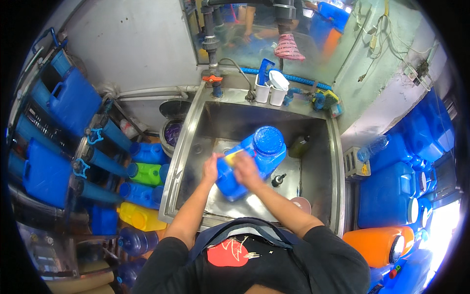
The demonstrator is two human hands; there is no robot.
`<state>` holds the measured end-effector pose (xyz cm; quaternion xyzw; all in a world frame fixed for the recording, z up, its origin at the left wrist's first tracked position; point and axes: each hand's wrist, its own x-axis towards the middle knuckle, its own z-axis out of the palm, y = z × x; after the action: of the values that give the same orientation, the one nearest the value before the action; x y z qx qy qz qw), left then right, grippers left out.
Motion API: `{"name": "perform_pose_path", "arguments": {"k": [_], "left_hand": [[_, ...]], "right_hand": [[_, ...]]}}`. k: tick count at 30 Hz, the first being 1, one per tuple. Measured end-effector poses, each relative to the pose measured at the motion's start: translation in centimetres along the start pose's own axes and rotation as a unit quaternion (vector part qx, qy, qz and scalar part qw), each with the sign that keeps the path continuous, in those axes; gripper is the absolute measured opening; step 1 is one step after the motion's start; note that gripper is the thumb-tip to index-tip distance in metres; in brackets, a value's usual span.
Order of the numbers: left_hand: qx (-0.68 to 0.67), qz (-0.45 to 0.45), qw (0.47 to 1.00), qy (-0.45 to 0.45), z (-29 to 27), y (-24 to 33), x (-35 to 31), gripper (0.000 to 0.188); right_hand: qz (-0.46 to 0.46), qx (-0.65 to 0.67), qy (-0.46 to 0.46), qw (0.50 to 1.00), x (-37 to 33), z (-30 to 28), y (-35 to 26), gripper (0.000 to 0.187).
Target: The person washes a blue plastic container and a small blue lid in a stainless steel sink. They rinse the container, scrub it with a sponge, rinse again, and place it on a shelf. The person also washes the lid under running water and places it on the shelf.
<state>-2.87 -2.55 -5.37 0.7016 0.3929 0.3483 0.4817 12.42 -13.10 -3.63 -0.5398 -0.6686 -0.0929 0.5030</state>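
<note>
A blue plastic water jug [229,182] with a round blue screw cap [268,140] lies tilted over the steel sink [334,161], its cap toward the far side. My left hand [210,169] grips the jug's left edge with its fingers closed. On the jug's upper face, my right hand [247,170] presses a yellow sponge [230,158], which shows partly past the fingers. Part of the jug is covered by this hand. Near the right forearm, a small dark bottle [278,180] stands on the sink floor.
A greenish bottle [299,146] stands in the sink's far right corner, and a pinkish bowl [301,205] sits near its front right. White holders [262,93] line the back ledge beside a blue tap [293,94]. Jugs crowd both sides, including an orange one [374,245].
</note>
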Motion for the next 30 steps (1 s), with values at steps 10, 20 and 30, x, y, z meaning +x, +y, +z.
{"name": "perform_pose_path", "arguments": {"k": [10,20,30], "left_hand": [[-0.004,0.015,1.000,-0.026,0.2,-0.9,0.6,0.045],[0.333,-0.093,0.890,-0.298,-0.3,7.7,2.9,0.124],[0.364,-0.092,0.900,-0.220,0.0,5.5,3.0,0.109]], "right_hand": [[-0.029,0.049,-0.083,0.995,-3.8,0.2,-1.7,0.041],[-0.077,-0.027,-0.458,0.885,-1.8,-3.6,3.9,0.097],[-0.039,-0.120,-0.475,0.871,-5.6,-6.7,-0.7,0.113]]}}
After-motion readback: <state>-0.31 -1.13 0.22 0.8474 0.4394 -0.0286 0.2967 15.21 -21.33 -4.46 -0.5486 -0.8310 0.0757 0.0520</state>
